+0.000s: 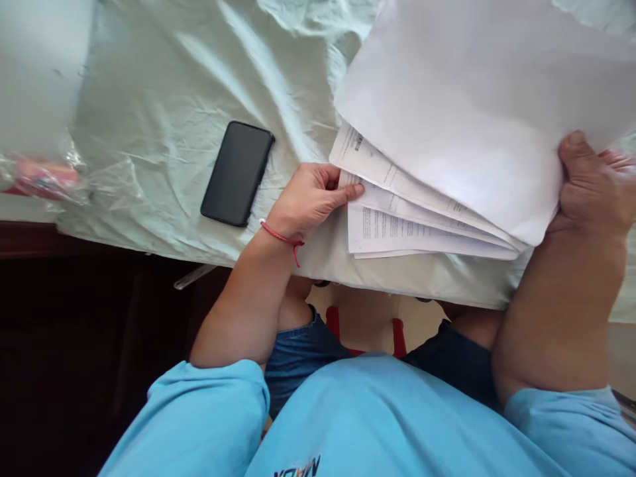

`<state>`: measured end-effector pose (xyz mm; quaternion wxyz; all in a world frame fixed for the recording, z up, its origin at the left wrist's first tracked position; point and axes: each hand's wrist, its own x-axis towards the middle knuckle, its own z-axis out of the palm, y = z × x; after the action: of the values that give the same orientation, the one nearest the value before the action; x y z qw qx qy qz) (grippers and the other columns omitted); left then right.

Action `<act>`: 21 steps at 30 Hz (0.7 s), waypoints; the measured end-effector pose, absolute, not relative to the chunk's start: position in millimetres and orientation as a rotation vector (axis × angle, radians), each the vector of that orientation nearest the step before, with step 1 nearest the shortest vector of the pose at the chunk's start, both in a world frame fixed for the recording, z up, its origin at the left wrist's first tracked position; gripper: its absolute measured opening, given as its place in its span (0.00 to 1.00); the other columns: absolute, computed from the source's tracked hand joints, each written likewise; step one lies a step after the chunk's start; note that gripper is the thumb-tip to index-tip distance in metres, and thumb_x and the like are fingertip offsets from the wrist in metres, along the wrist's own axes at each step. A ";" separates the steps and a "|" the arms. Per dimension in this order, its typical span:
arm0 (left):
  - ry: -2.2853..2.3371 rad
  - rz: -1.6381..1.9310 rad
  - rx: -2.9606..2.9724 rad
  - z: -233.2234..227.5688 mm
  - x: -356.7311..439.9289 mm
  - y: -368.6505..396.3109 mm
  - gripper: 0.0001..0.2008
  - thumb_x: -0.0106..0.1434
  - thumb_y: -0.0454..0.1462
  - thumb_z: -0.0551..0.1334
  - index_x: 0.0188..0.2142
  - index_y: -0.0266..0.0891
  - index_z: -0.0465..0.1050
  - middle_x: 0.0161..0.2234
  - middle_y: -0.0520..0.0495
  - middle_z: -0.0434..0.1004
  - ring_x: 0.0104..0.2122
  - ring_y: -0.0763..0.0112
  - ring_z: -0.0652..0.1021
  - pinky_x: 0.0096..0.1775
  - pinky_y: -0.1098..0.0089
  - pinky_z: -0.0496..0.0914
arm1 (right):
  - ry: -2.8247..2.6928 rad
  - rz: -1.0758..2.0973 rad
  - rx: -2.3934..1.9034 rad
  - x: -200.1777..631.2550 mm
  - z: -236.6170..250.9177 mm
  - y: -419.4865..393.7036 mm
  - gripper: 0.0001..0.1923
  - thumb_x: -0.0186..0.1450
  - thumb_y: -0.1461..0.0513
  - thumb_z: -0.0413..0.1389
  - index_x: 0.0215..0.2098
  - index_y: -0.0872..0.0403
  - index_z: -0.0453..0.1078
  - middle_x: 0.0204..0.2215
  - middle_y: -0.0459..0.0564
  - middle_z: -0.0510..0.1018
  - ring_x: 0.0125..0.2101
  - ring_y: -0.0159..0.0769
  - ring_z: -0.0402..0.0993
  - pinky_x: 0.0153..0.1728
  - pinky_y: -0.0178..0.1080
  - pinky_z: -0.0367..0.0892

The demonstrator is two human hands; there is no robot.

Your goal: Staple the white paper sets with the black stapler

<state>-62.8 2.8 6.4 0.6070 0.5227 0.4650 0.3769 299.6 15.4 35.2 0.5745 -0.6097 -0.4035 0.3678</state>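
Observation:
Several printed sheets of paper (397,228) lie fanned out near the table's front edge. My left hand (318,192) pinches the left edge of one of these sheets between thumb and fingers. A large blank-sided sheet of paper (472,112) lies over the top of the fan, covering most of the printed text. At its right side, my right hand (596,179) grips this sheet with the thumb on top; the fingers underneath are mostly hidden. A red string bracelet (281,233) is on my left wrist.
A black smartphone (237,173) lies on the pale green cloth (163,99) to the left of my left hand. Farther left is a clear plastic wrapper (50,175) with something red and blurred inside. The table's front edge runs just above my lap.

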 end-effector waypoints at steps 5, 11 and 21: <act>1.131 0.941 1.176 -0.6 -62.0 6.1 0.31 0.64 0.57 0.76 0.20 0.42 0.64 0.16 0.56 0.60 0.20 0.78 0.62 0.23 0.67 0.56 | -1.035 0.872 -1.369 295.1 34.7 13.8 0.10 0.62 0.59 0.65 0.42 0.53 0.78 0.44 0.41 0.79 0.49 0.33 0.78 0.57 0.47 0.70; 1.148 1.005 1.126 -8.3 -66.1 8.0 0.25 0.63 0.54 0.77 0.26 0.41 0.71 0.20 0.56 0.65 0.21 0.78 0.66 0.23 0.68 0.58 | -1.101 0.863 -1.341 299.4 30.8 14.2 0.11 0.65 0.58 0.64 0.44 0.53 0.78 0.46 0.42 0.78 0.51 0.33 0.77 0.58 0.45 0.69; 1.241 1.150 0.995 -13.4 -62.8 14.3 0.19 0.66 0.53 0.75 0.33 0.43 0.77 0.29 0.50 0.78 0.29 0.70 0.77 0.26 0.71 0.67 | -1.156 0.771 -1.335 298.6 34.6 13.2 0.10 0.65 0.57 0.63 0.42 0.52 0.78 0.44 0.41 0.79 0.49 0.32 0.77 0.58 0.43 0.68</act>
<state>-62.8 14.3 -13.4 0.5559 0.4215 0.5254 0.4871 298.6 13.2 34.6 0.5707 -0.5689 -0.4927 0.3284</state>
